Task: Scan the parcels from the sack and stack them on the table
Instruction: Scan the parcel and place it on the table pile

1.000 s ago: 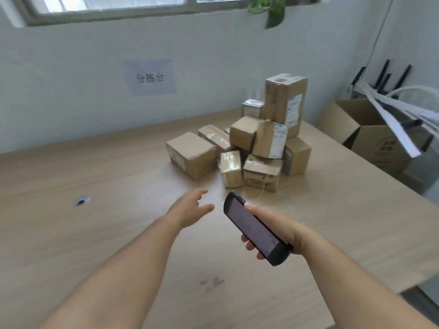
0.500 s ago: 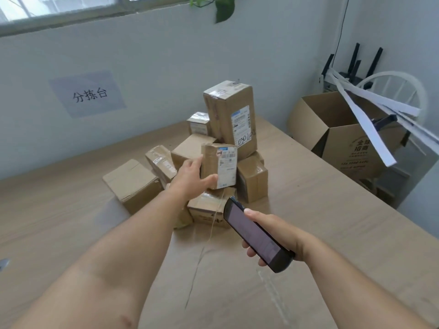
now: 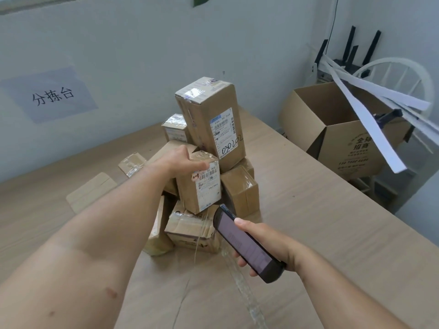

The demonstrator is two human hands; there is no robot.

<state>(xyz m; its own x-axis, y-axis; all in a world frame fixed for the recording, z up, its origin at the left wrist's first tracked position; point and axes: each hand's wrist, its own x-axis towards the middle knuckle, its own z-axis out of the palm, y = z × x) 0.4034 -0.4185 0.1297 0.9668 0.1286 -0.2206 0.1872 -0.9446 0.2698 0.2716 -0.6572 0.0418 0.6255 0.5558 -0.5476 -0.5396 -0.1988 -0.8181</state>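
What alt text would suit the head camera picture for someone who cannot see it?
A person's left hand grips a small labelled parcel atop a pile of cardboard parcels on a wooden table, while the right hand holds a dark handheld scanner near it.

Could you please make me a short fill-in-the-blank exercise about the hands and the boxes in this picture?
1. The left hand grips the small parcel at its ___.
2. The right hand holds a dark handheld ___.
3. The open carton stands beyond the ___ edge of the table.

Missing words: top; scanner; right.
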